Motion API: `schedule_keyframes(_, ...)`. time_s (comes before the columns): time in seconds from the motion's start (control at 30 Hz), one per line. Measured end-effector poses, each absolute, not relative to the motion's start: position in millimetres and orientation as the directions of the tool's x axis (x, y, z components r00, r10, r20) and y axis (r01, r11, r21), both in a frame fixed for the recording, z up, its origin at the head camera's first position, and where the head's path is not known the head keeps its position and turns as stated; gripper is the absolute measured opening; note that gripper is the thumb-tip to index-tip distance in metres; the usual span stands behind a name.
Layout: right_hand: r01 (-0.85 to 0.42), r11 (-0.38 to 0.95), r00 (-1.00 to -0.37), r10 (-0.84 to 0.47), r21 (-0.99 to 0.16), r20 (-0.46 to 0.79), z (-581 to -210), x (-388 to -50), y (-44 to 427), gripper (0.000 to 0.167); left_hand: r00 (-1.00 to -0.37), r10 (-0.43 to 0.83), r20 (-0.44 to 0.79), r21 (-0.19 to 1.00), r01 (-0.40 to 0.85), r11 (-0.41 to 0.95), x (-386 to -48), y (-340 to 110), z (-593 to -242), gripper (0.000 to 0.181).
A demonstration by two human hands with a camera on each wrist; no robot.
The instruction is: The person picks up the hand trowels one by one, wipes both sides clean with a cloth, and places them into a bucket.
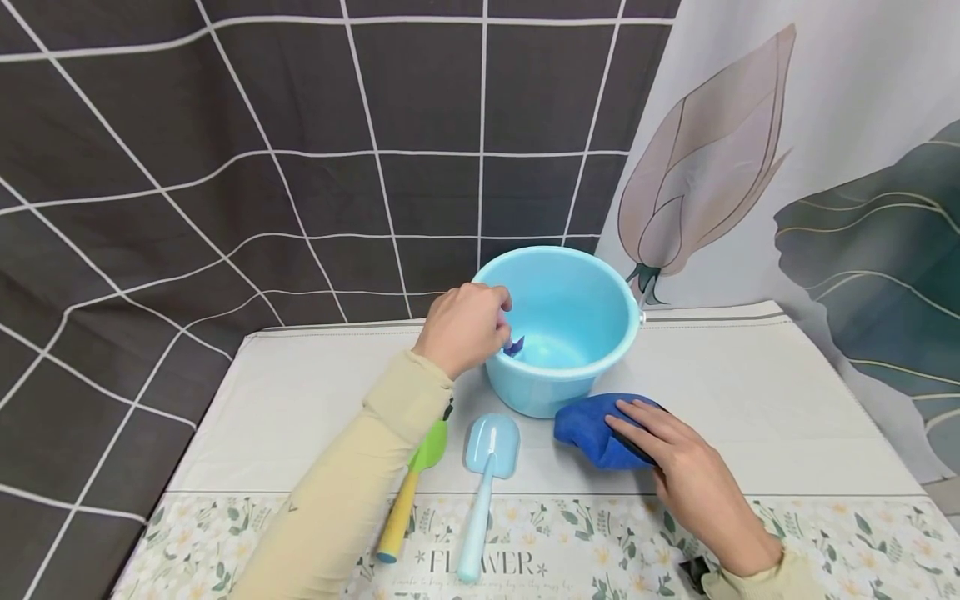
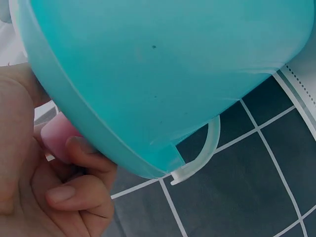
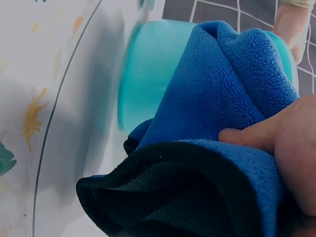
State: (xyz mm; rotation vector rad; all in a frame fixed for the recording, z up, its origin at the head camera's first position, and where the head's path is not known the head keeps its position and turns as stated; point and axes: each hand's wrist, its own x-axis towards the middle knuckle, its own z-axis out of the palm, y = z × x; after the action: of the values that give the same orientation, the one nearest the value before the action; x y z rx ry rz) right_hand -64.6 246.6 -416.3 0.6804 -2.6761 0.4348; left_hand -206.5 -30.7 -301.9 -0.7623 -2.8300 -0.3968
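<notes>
My left hand (image 1: 467, 327) reaches over the near left rim of the light blue bucket (image 1: 558, 392). Its fingers curl round a small pink object (image 2: 57, 136), mostly hidden by the hand and rim. A purple piece (image 1: 514, 347) shows just below those fingers, inside the bucket; whether it belongs to the pink object I cannot tell. In front of the bucket, my right hand (image 1: 693, 475) holds a bunched blue cloth (image 1: 600, 429) with dark edging. In the right wrist view its thumb lies across the folded cloth (image 3: 217, 84).
A green toy spade (image 1: 429, 446) with a yellow handle lies partly under the left forearm. Beside it rests a light blue toy shovel (image 1: 491, 446). The bucket's pale handle (image 2: 210, 148) hangs at its side. Dark checked fabric (image 1: 420, 100) stands behind the table (image 1: 750, 392).
</notes>
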Motion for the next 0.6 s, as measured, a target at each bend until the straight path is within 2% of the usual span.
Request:
schedule_keyframes(0.37,-0.506,0.837,-0.825,-0.4,-0.207,0.399,-417,-65,246,0.071,-0.844,0.497,0.202,0.222,0.534,0.816,-202,-32,-301,0.019)
schedule_keyframes(0.6,-0.503,0.839,-0.827,-0.398,-0.208,0.397,-417,-65,246,0.073,-0.82,0.529,0.218,0.233,0.57,0.788,-196,-34,-300,0.02)
